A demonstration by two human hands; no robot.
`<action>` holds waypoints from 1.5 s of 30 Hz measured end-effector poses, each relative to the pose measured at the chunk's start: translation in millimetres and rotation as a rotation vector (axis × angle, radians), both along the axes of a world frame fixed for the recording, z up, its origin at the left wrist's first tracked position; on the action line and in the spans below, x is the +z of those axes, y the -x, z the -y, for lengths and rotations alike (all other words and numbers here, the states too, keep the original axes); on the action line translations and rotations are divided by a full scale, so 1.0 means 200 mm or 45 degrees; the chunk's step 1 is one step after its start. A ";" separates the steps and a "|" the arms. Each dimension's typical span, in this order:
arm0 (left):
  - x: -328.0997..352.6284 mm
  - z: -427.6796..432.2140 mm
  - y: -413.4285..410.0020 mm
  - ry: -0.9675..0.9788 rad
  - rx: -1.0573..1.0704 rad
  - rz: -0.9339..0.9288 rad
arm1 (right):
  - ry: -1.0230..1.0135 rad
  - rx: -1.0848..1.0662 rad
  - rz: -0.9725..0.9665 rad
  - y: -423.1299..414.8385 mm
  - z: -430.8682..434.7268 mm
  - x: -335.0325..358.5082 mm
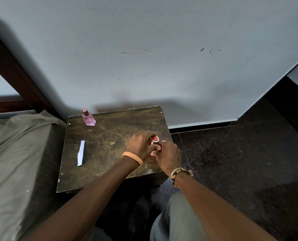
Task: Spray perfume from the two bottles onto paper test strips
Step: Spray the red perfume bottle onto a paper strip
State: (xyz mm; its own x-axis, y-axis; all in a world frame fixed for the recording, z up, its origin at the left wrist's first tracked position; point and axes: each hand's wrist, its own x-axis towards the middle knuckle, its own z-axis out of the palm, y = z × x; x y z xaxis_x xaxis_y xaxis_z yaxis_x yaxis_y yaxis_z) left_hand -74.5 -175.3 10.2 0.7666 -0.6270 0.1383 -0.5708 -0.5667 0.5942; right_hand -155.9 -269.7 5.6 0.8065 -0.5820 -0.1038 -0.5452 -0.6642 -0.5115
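left hand (139, 145) + right hand (168, 156): both gripping red bottle (155, 139) above bench (110, 136) right side | pink bottle (88, 118): upright, far-left corner | paper strip (81, 155): flat, left

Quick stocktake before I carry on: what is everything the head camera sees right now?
pink bottle: one, pink, upright at the table's far left corner
red bottle: one, red, by the table's right edge, in both hands
paper strip: one, white, flat on the table's left side
table: one, dark brown, against the wall
bed sheet: one, grey, left of the table
wall: pale blue, behind
floor: dark, right
orange wristband: one, left wrist
patterned wristband: one, right wrist
left hand: grips red bottle
right hand: grips red bottle
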 end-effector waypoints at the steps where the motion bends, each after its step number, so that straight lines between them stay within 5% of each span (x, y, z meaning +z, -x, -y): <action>1: 0.01 0.00 0.00 -0.002 -0.065 -0.041 | -0.001 0.007 0.003 0.00 0.00 0.00; 5: 0.04 0.01 -0.04 -0.032 -0.168 -0.116 | -0.002 0.007 0.001 0.00 -0.01 0.01; 12: -0.03 0.01 0.04 0.040 0.092 0.023 | 0.013 0.027 -0.014 0.00 0.00 0.01; 18: 0.03 0.00 -0.03 -0.121 -0.207 -0.127 | 0.034 0.032 -0.023 0.00 -0.02 0.01; 26: -0.03 -0.04 0.02 -0.011 -0.045 0.225 | 0.021 0.032 -0.018 0.01 -0.01 0.00; 32: 0.03 -0.02 -0.03 0.000 -0.320 0.077 | 0.016 0.006 0.008 0.00 -0.01 0.00; 39: -0.05 -0.01 0.03 0.153 0.070 -0.005 | 0.027 0.031 -0.014 0.01 0.00 0.01; 45: 0.02 -0.01 -0.04 -0.072 -0.229 -0.053 | 0.046 0.030 -0.008 0.00 -0.01 -0.01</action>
State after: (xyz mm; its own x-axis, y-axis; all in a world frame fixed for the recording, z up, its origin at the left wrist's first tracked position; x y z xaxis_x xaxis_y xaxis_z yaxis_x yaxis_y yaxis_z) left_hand -66.0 -172.8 13.9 0.6459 -0.7603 0.0697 -0.6415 -0.4908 0.5896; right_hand -155.8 -267.2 3.9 0.8196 -0.5661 -0.0884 -0.5322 -0.6950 -0.4835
